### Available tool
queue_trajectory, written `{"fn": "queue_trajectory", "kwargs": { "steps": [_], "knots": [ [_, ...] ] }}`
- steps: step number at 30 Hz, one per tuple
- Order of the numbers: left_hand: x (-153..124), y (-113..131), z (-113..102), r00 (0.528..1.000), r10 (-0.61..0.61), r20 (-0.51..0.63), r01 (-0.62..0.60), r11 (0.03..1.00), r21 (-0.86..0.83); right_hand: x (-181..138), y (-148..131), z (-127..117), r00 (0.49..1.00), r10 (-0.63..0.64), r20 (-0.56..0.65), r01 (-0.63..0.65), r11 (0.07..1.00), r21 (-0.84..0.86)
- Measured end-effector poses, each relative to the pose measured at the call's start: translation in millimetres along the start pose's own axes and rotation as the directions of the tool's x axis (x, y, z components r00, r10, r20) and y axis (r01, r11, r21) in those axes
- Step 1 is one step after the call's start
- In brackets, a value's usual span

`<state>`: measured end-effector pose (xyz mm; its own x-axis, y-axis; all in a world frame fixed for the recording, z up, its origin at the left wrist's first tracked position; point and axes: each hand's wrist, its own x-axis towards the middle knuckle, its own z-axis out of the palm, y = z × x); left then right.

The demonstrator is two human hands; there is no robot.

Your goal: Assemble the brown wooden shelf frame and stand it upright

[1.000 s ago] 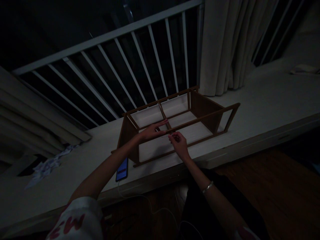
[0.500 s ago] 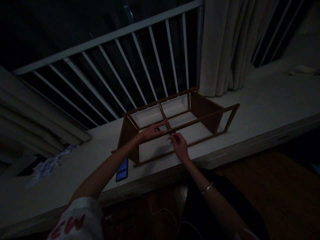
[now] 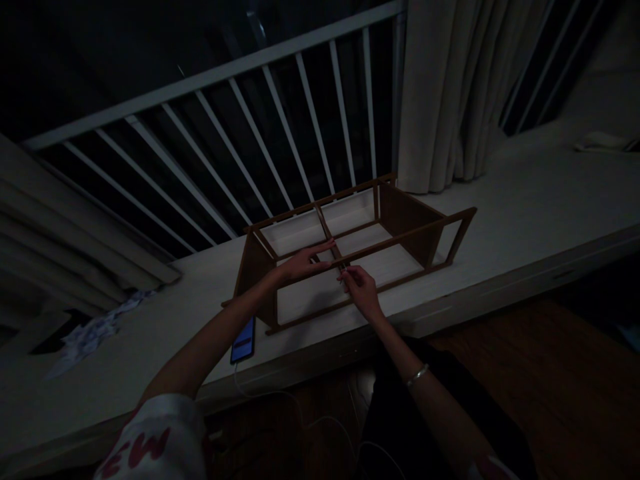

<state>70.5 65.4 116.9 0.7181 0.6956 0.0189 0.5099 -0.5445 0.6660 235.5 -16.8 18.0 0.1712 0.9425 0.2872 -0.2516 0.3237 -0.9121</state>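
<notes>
A brown wooden shelf rack (image 3: 415, 232) lies on its side, its long rails running left to right. Across its middle runs a crossbar (image 3: 324, 223). My left hand (image 3: 299, 265) is closed around the near upper rail by the crossbar's end, fingers reaching behind and thumb in front. Just right of it, my right hand (image 3: 362, 291) pinches a thin metal hex key (image 3: 343, 272) against the rail at that joint. The fingertips partly cover the key, and dim light hides the fastener.
The rack rests on a pale window ledge (image 3: 520, 200) before a white railing (image 3: 215, 80). A lit phone (image 3: 243, 343) with a white cable (image 3: 280, 392) lies at the rack's left end. Curtains (image 3: 440, 93) hang either side; crumpled cloth or paper (image 3: 95, 333) lies left.
My right hand has turned slightly, and the hex key's free end has swung in closer to the fingers. My left hand and the rack stay in place.
</notes>
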Motion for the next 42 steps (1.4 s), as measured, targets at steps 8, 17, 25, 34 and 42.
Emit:
{"fn": "queue_trajectory", "kwargs": {
  "steps": [8,17,25,34,42],
  "knots": [
    [-1.1,0.5,-1.3,1.000,-0.001,0.001,0.001,1.000,0.016,1.6,-2.0,-8.7,0.996,-0.088,-0.012,0.083,0.971,-0.222],
    [-0.4,-1.2,-0.4,1.000,0.021,-0.004,-0.021,1.000,0.014,1.9,-7.9,-22.0,0.950,-0.307,0.059,0.281,0.752,-0.596],
    [0.2,-1.1,-1.0,1.000,-0.002,0.011,0.002,1.000,0.024,-0.1,-16.0,-23.5,0.912,-0.410,0.025,0.319,0.671,-0.670],
    [0.9,-1.9,-0.1,1.000,0.025,-0.009,-0.024,0.999,0.021,3.7,-15.9,-28.9,0.919,-0.393,0.028,0.316,0.691,-0.651],
    [1.7,-0.7,0.6,1.000,0.001,-0.022,-0.001,1.000,0.030,4.0,-18.1,-28.6,0.908,-0.413,0.073,0.354,0.661,-0.661]
  ]
}}
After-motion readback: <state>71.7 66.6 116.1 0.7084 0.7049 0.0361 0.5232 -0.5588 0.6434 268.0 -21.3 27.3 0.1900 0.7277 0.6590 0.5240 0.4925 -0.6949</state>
